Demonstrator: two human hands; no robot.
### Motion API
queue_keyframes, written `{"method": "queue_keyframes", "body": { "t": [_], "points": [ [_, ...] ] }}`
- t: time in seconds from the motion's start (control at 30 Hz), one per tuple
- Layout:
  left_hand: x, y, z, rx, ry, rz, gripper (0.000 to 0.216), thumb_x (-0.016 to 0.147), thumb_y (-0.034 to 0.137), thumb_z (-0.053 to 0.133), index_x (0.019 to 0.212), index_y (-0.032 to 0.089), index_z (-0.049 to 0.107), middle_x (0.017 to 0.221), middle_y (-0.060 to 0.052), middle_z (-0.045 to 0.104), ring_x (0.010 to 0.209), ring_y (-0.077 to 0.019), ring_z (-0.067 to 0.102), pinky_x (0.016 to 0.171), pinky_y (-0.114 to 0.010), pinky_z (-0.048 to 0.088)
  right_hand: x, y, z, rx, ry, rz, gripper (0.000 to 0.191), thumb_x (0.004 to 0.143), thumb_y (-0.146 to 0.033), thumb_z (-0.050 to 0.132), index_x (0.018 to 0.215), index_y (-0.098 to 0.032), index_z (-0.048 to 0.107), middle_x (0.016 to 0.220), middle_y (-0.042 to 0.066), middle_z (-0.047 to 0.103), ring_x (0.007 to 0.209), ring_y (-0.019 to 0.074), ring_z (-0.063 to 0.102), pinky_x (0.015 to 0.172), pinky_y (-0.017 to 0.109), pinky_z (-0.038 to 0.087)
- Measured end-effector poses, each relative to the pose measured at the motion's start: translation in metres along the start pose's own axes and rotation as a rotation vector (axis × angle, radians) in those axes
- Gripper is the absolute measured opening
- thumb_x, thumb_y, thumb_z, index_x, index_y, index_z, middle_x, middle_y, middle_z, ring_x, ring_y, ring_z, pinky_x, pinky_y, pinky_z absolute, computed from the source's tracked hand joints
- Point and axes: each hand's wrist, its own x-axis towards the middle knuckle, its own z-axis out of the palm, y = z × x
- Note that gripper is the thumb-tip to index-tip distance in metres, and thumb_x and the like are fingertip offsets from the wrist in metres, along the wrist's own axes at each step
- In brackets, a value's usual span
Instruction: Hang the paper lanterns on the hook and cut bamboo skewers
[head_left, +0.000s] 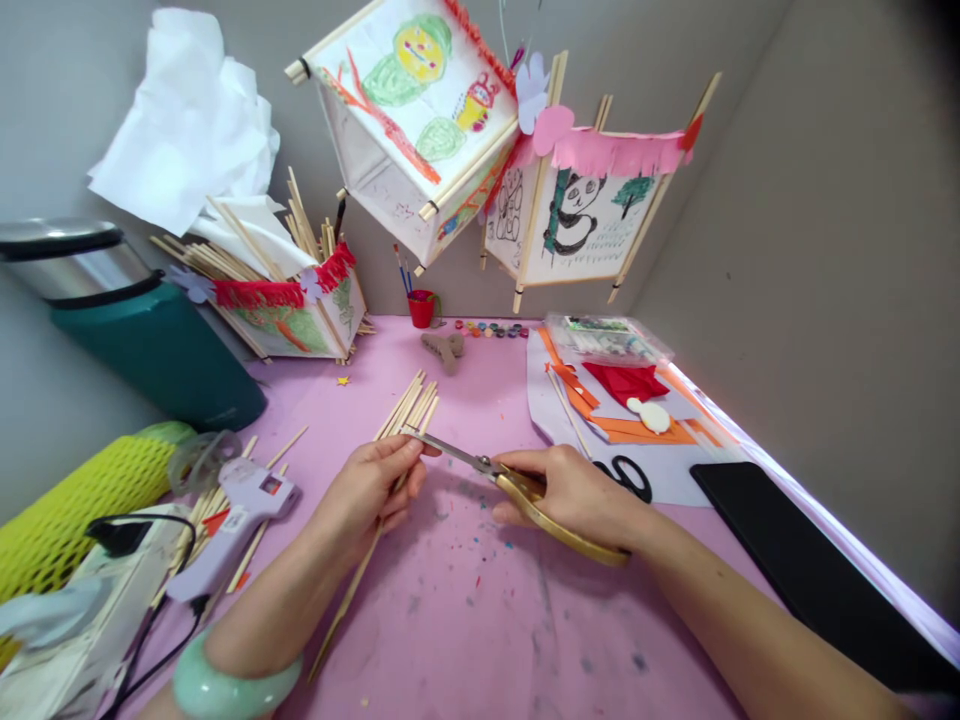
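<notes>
My left hand (384, 480), with a pale green bangle (236, 680) on its wrist, pinches a thin wooden stick (346, 595). The stick slants down toward the table's near edge. Gold-handled scissors (529, 495) are in my right hand (566, 490), fingers wrapped round the handles. Their blades point left and reach the upper end of the stick at my left fingertips; whether they touch it I cannot tell. Just behind my left hand lies a bundle of similar sticks (409, 405) on the pink table (465, 620).
At left lie a lilac glue gun (244, 510) with its cable, loose sticks and a teal bottle (157, 345). A stick-filled paper box (292, 320) stands behind. Paper lanterns (420, 110) hang above. Coloured paper (637, 430), black-handled scissors (631, 478) and a black slab (810, 560) lie right.
</notes>
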Motion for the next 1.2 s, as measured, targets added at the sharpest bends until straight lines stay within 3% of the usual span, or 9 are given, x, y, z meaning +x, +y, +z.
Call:
{"method": "queue_keyframes", "body": {
  "t": [0.2,0.47,0.83,1.2],
  "points": [
    [0.0,0.002,-0.001,-0.055,-0.034,-0.029,0.014,0.079,0.028,0.053,0.077,0.015,0.056,0.047,0.006,0.046,0.029,-0.0012,0.015,0.027,-0.015,0.017,0.001,0.0,-0.001,-0.009,0.005,-0.001,0.022,0.071,-0.041,0.063,0.075,-0.021,0.055,0.061,-0.006,0.037,0.057,0.0086,0.031,0.051,0.02,0.026],
    [0.002,-0.003,0.008,0.114,0.104,0.02,0.016,0.081,0.033,0.047,0.08,0.017,0.053,0.05,0.007,0.046,0.028,-0.0027,0.021,0.026,-0.015,0.02,0.001,0.0,0.003,-0.048,0.029,0.008,0.021,0.073,-0.042,0.061,0.078,-0.021,0.058,0.061,-0.006,0.04,0.057,0.0086,0.032,0.05,0.021,0.025],
    [0.001,-0.004,0.01,0.183,0.162,-0.02,0.017,0.083,0.035,0.044,0.081,0.019,0.052,0.048,0.008,0.043,0.028,-0.0032,0.021,0.026,-0.015,0.019,0.001,-0.002,0.005,-0.055,0.034,0.015,0.022,0.071,-0.042,0.062,0.075,-0.021,0.056,0.06,-0.007,0.039,0.056,0.008,0.031,0.049,0.02,0.024],
    [0.0,0.003,-0.004,-0.034,-0.033,-0.042,0.017,0.08,0.031,0.05,0.079,0.016,0.058,0.043,0.008,0.037,0.031,-0.0023,0.011,0.027,-0.015,0.015,0.0,0.001,0.001,0.023,0.012,0.002,0.024,0.07,-0.042,0.064,0.084,-0.022,0.061,0.063,-0.006,0.041,0.058,0.0092,0.034,0.052,0.02,0.029]
  ]
}}
